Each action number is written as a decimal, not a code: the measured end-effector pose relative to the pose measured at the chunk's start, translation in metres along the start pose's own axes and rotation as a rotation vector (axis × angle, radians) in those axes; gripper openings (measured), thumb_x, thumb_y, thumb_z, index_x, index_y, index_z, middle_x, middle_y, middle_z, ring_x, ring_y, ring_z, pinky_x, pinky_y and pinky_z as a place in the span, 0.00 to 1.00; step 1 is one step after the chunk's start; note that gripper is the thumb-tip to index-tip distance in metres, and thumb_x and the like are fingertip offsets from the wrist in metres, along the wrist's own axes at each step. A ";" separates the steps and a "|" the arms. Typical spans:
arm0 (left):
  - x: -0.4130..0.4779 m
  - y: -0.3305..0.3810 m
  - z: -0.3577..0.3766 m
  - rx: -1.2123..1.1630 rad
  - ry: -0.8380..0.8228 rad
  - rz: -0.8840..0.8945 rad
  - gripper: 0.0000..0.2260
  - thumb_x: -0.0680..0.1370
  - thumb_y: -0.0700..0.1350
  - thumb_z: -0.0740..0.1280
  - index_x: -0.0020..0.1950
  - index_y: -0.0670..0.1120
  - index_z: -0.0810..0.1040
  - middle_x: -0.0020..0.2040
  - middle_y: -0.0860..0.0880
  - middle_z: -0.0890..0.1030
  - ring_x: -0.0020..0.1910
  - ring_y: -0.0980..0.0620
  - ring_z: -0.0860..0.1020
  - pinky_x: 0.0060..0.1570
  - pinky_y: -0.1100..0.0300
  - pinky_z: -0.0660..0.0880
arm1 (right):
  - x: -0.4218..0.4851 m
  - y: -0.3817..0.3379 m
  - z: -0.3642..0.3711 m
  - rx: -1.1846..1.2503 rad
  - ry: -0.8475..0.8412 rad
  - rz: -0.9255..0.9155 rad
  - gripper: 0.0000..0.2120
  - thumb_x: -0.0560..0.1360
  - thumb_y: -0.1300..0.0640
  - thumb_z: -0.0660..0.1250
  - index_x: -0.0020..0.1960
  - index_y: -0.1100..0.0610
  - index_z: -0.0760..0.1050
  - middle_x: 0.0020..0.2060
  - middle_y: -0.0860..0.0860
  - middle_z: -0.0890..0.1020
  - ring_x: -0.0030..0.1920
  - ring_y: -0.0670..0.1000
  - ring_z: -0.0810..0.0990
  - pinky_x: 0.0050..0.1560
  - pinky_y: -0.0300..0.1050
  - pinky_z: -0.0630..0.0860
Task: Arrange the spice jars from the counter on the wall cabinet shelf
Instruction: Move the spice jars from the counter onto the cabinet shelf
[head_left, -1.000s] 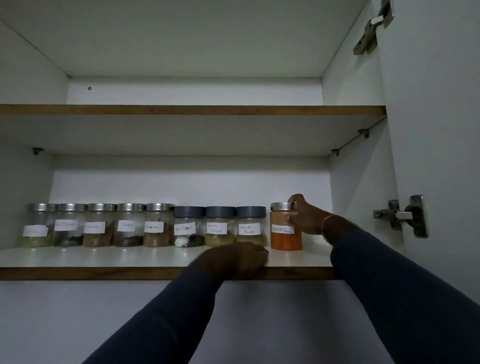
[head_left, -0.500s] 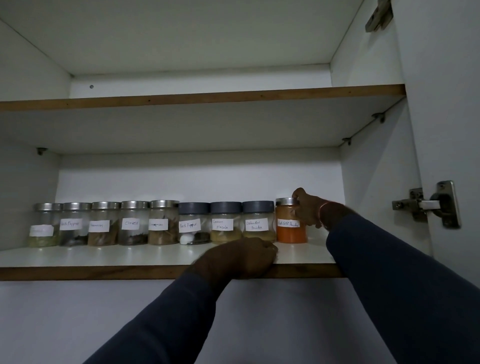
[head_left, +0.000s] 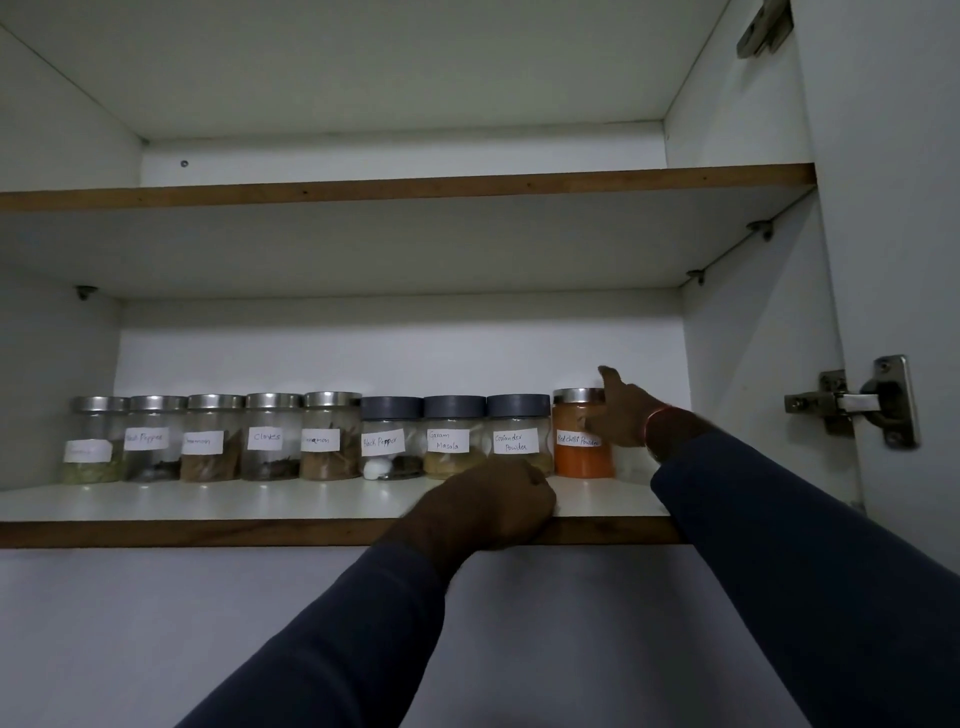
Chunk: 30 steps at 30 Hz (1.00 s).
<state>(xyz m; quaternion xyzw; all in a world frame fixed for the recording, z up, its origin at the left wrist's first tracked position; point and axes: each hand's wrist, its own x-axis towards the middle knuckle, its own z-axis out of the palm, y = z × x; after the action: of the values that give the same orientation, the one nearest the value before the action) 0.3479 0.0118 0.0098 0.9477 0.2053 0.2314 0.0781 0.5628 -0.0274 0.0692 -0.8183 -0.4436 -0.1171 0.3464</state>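
On the lower shelf (head_left: 208, 501) of the wall cabinet, nine jars stand upright in one row near the back wall, side by side. At the far left the first jar (head_left: 93, 441) has a steel lid, greenish contents and a label too faint to read. The second jar (head_left: 151, 439) and third jar (head_left: 212, 439) follow, also steel-lidded, their writing blurred. Then come the cloves jar (head_left: 271, 436) and the cinnamon jar (head_left: 330, 435). Three dark-lidded ones are next: the black pepper jar (head_left: 390, 440), the garam masala jar (head_left: 453, 437) and the coriander powder jar (head_left: 517, 434).

In front of those, the left hand (head_left: 493, 504) grips the shelf's front edge, its fingers curled over the lip. The orange red chilli powder jar (head_left: 581, 444) ends the row, just beside the coriander. The right hand (head_left: 623, 413) is against its right side near the steel lid, one finger standing straight above the lid. In this dim light I cannot tell whether the other fingers pinch the jar or merely touch it. A bangle (head_left: 652, 423) circles that wrist. Above runs the upper shelf (head_left: 415, 189). Far right, a hinge (head_left: 878, 402) sits on the open door (head_left: 893, 208).
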 end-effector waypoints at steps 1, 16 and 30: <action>-0.002 0.000 -0.001 0.005 0.039 0.026 0.16 0.79 0.47 0.57 0.53 0.38 0.79 0.55 0.40 0.80 0.56 0.44 0.77 0.53 0.54 0.74 | 0.000 -0.001 0.000 0.003 0.037 0.012 0.42 0.74 0.55 0.70 0.78 0.53 0.46 0.71 0.62 0.66 0.65 0.64 0.73 0.63 0.57 0.74; -0.028 0.007 -0.003 0.098 0.246 0.012 0.13 0.76 0.48 0.57 0.39 0.43 0.78 0.47 0.41 0.81 0.46 0.43 0.79 0.40 0.57 0.71 | -0.114 -0.051 0.018 -0.248 -0.004 -0.159 0.13 0.78 0.57 0.60 0.56 0.63 0.76 0.56 0.59 0.80 0.56 0.59 0.79 0.51 0.45 0.73; -0.227 -0.039 -0.007 0.174 0.179 0.183 0.14 0.76 0.47 0.62 0.61 0.45 0.73 0.55 0.46 0.80 0.52 0.48 0.78 0.52 0.52 0.77 | -0.341 -0.176 0.035 -0.509 -0.149 -0.297 0.12 0.79 0.54 0.62 0.61 0.55 0.72 0.57 0.55 0.79 0.57 0.56 0.77 0.58 0.51 0.73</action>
<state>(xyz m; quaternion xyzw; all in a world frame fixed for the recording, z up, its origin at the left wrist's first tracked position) 0.1468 -0.0497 -0.0856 0.9412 0.1434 0.3026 -0.0445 0.2197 -0.1591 -0.0451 -0.8112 -0.5391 -0.2136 0.0759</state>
